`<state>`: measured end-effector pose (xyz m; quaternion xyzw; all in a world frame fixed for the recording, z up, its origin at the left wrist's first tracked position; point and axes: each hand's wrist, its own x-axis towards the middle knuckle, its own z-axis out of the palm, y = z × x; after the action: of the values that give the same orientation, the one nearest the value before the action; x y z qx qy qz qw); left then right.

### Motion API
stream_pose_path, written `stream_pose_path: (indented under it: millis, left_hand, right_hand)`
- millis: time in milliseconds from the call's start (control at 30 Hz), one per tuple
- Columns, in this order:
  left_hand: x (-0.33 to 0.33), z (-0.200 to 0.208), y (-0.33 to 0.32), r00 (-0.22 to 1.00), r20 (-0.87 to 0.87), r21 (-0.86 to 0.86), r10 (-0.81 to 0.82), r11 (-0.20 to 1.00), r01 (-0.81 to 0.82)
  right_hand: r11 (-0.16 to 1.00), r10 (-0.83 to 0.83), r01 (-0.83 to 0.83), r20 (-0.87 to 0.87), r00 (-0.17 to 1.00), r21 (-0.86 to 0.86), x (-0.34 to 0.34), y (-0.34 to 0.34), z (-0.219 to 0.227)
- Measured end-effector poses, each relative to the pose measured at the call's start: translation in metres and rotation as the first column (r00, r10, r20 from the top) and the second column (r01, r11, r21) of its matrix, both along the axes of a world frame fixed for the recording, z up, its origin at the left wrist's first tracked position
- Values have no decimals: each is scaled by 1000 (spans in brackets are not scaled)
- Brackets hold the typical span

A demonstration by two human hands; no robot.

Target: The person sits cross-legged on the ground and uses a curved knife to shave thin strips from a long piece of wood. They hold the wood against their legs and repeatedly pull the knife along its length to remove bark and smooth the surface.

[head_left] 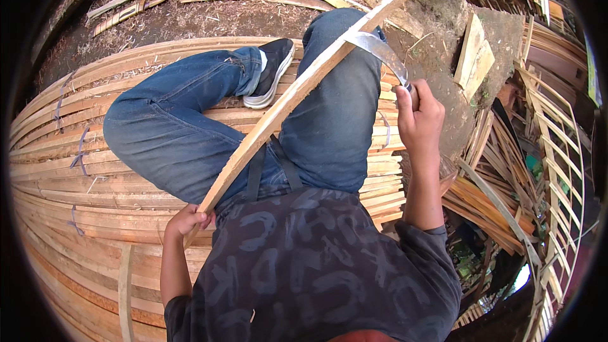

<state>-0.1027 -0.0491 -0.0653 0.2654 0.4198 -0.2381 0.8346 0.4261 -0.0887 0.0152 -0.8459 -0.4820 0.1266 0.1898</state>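
Earthen floor (438,20) (daylit) with pale shavings (206,23)

L hand (187,220) was low & near the body, curled closed, angled R, w/ L thumb (200,217) pointing the same way; L forearm (175,266) ran fwd. R hand (421,114) was farther fwd, also clenched, R thumb (404,100) pointing fwd; R forearm (423,183) reached fwd, approx. straight thru the wrist. Hands well apart, forearms bare.
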Motion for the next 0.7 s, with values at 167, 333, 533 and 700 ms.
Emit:
stream_pose_path:
  millis: [167,333,533,700]
  left_hand:
    - [-2,17,8,999,27,152,-47,987,43]
    - [-2,45,15,971,-241,300,-5,951,80]
    - [8,56,8,932,-298,551,209,834,-11]
    - [23,54,-2,880,-265,706,393,701,-100]
  right_hand:
    - [993,-58,80,-245,968,82,-67,9,-25]
    - [998,-62,54,-316,947,-35,-52,20,-20]
    - [999,43,-50,-335,941,-14,-55,32,-10]
    - [990,140,-128,-485,863,59,-76,51,-11]
